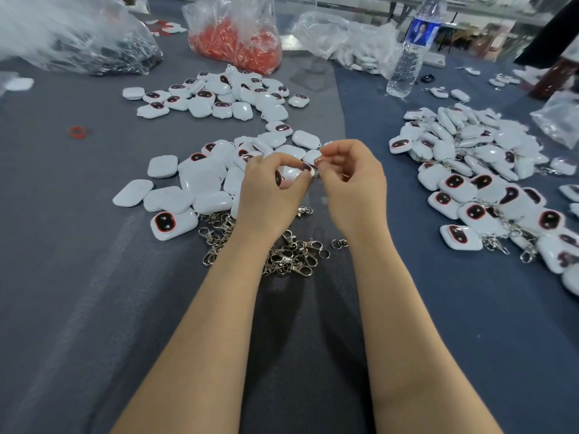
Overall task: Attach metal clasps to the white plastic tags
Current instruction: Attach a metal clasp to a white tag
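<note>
Silver metal clasps [288, 255] heaped near, clear plastic water bottle [407, 57] far right, left hand [272, 191] curls round a white plastic tag [291, 174] mid-table, right hand [352, 186] pinches a tiny metal bit [318, 173] at its corner.

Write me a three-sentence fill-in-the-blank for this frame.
The left hand holds a white plastic ____. The water bottle stands ____. The pile of tags with clasps lies on the person's ____ side.
Missing words: tag; upright; right.
</note>
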